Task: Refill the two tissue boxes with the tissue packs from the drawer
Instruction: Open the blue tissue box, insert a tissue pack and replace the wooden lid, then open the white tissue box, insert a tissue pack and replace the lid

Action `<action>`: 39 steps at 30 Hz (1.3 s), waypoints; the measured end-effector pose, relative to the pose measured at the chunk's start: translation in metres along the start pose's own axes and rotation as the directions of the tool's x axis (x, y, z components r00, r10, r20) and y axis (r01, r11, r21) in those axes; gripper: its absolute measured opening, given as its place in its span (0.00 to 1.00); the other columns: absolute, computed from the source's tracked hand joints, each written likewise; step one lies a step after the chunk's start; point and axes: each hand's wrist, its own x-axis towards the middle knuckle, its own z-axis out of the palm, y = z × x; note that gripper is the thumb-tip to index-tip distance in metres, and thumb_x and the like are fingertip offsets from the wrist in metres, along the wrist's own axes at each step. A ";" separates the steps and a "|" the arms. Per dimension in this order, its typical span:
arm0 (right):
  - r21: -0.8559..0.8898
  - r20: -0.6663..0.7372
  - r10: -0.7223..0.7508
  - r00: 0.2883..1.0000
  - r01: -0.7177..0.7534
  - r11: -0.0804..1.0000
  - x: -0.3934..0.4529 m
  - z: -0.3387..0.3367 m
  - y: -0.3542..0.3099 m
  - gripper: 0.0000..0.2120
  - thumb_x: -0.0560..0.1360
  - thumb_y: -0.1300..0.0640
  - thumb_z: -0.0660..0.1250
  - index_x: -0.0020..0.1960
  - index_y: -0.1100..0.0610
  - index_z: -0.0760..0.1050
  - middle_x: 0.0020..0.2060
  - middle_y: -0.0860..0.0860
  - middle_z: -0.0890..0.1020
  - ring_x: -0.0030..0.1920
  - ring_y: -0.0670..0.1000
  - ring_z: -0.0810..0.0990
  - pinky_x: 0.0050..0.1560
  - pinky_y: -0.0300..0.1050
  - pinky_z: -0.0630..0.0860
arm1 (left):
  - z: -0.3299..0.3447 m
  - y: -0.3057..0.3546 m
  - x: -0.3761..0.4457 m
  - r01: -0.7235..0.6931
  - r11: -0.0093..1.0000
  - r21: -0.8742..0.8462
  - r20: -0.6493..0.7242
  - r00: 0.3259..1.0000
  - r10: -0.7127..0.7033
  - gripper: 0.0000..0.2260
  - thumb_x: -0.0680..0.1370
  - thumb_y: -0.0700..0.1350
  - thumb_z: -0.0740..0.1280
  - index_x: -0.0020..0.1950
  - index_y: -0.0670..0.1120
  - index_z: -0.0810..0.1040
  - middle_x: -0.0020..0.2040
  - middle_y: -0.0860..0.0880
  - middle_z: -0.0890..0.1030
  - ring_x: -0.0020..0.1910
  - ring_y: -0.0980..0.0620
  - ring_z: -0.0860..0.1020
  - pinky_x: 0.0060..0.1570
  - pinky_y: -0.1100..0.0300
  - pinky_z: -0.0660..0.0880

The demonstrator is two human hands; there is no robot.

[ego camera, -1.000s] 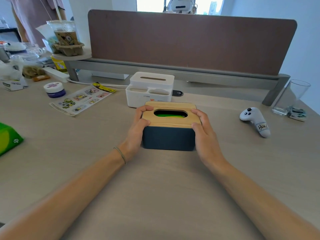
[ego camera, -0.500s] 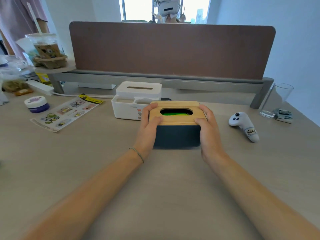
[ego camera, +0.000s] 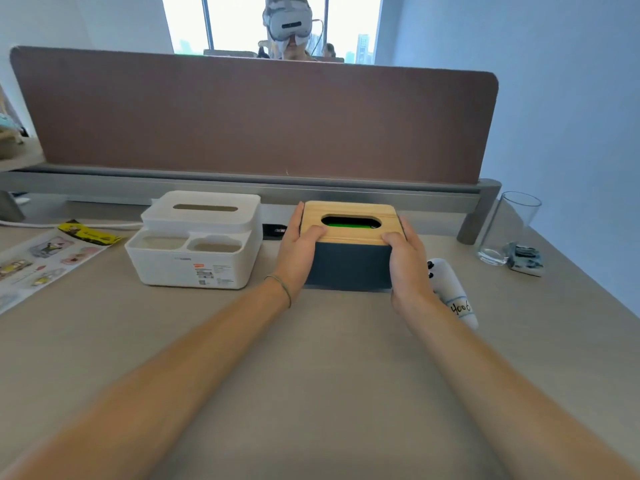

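A dark blue tissue box (ego camera: 348, 265) with a wooden lid (ego camera: 349, 233) stands on the desk near the back divider. A green tissue pack (ego camera: 348, 224) shows through the lid's oval slot. My left hand (ego camera: 299, 249) grips the box's left side, thumb on the lid. My right hand (ego camera: 408, 268) grips its right side, thumb also on the lid. To the left, close beside it, stands a white tissue box (ego camera: 194, 244) with a slotted lid and two front compartments.
A brown divider panel (ego camera: 249, 119) on a grey rail closes the back of the desk. A white controller (ego camera: 453, 292) lies just right of my right hand. A drinking glass (ego camera: 509, 226) stands at the far right, a sticker sheet (ego camera: 45, 258) at the left. A person with a headset sits behind the divider.
Both hands have slid the dark blue box away from me and to the right, from in front of the white box to beside it, close to the divider rail.
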 end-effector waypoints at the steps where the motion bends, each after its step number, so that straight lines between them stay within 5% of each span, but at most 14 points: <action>1: -0.005 -0.007 0.010 1.000 -0.010 1.000 0.007 -0.001 0.004 0.17 0.79 0.57 0.60 0.65 0.42 0.74 0.55 0.42 0.80 0.58 0.45 0.76 0.68 0.54 0.70 | 0.003 -0.004 0.007 0.007 1.000 0.005 0.007 1.000 -0.007 0.26 0.83 0.48 0.62 0.80 0.56 0.60 0.63 0.57 0.74 0.64 0.56 0.72 0.71 0.51 0.68; 7: -0.019 -0.025 0.035 0.999 -0.036 0.999 0.037 -0.004 0.021 0.18 0.81 0.55 0.60 0.69 0.44 0.72 0.53 0.37 0.77 0.57 0.40 0.73 0.62 0.45 0.68 | 0.014 -0.016 0.032 0.012 1.000 -0.008 -0.017 1.000 -0.012 0.25 0.83 0.46 0.61 0.80 0.55 0.61 0.56 0.63 0.73 0.57 0.61 0.72 0.65 0.58 0.70; 15: -0.019 0.005 0.001 1.000 -0.001 1.000 0.038 -0.006 0.019 0.15 0.83 0.57 0.59 0.65 0.42 0.70 0.48 0.33 0.74 0.51 0.35 0.71 0.48 0.30 0.64 | 0.016 -0.016 0.033 0.001 1.000 -0.022 -0.018 1.000 -0.001 0.23 0.84 0.45 0.61 0.79 0.55 0.63 0.58 0.60 0.76 0.61 0.56 0.74 0.71 0.51 0.69; 21: -0.204 0.000 -0.185 0.983 0.181 0.962 0.010 -0.007 -0.006 0.27 0.82 0.59 0.61 0.78 0.46 0.61 0.71 0.38 0.68 0.66 0.39 0.65 0.53 0.23 0.64 | 0.006 0.002 0.017 -0.098 0.984 0.147 0.001 0.995 0.099 0.23 0.85 0.46 0.58 0.81 0.53 0.58 0.72 0.54 0.69 0.66 0.58 0.68 0.65 0.64 0.65; 24: -0.280 0.035 -0.361 0.932 0.356 0.892 -0.009 0.003 -0.015 0.30 0.77 0.61 0.61 0.76 0.43 0.63 0.72 0.40 0.70 0.68 0.45 0.71 0.65 0.41 0.71 | -0.003 0.016 0.003 -0.211 0.952 0.220 0.032 0.977 0.210 0.23 0.85 0.45 0.58 0.80 0.54 0.60 0.77 0.55 0.66 0.72 0.60 0.63 0.68 0.65 0.61; 28: -0.266 0.161 -0.431 0.888 0.459 0.847 -0.043 0.033 -0.027 0.31 0.75 0.67 0.63 0.76 0.48 0.65 0.72 0.44 0.71 0.71 0.42 0.67 0.70 0.37 0.65 | -0.027 0.035 -0.019 -0.310 0.913 0.264 0.061 0.950 0.305 0.21 0.84 0.43 0.59 0.77 0.56 0.64 0.76 0.58 0.67 0.74 0.61 0.63 0.76 0.52 0.62; 33: -0.266 0.320 -0.347 0.881 0.435 0.860 -0.069 0.078 -0.030 0.30 0.78 0.66 0.65 0.75 0.46 0.65 0.73 0.43 0.70 0.73 0.44 0.65 0.70 0.40 0.64 | -0.082 0.050 -0.031 -0.336 0.880 0.335 -0.019 0.932 0.363 0.21 0.83 0.41 0.61 0.74 0.56 0.68 0.71 0.57 0.72 0.74 0.57 0.67 0.73 0.51 0.68; 36: -0.252 0.373 -0.266 0.889 0.373 0.893 -0.069 0.106 -0.026 0.29 0.77 0.66 0.64 0.74 0.46 0.66 0.71 0.42 0.71 0.72 0.44 0.67 0.66 0.39 0.65 | -0.125 0.052 -0.030 -0.295 0.877 0.378 -0.102 0.929 0.356 0.20 0.82 0.41 0.61 0.74 0.53 0.70 0.71 0.54 0.73 0.71 0.55 0.70 0.63 0.60 0.75; 39: -0.263 0.404 -0.170 0.899 0.292 0.919 -0.062 0.131 -0.020 0.28 0.77 0.62 0.64 0.75 0.45 0.66 0.70 0.44 0.72 0.71 0.46 0.68 0.69 0.48 0.68 | -0.169 0.052 -0.020 -0.198 0.877 0.438 -0.201 0.929 0.310 0.19 0.83 0.44 0.62 0.74 0.52 0.70 0.71 0.52 0.73 0.60 0.61 0.75 0.55 0.69 0.72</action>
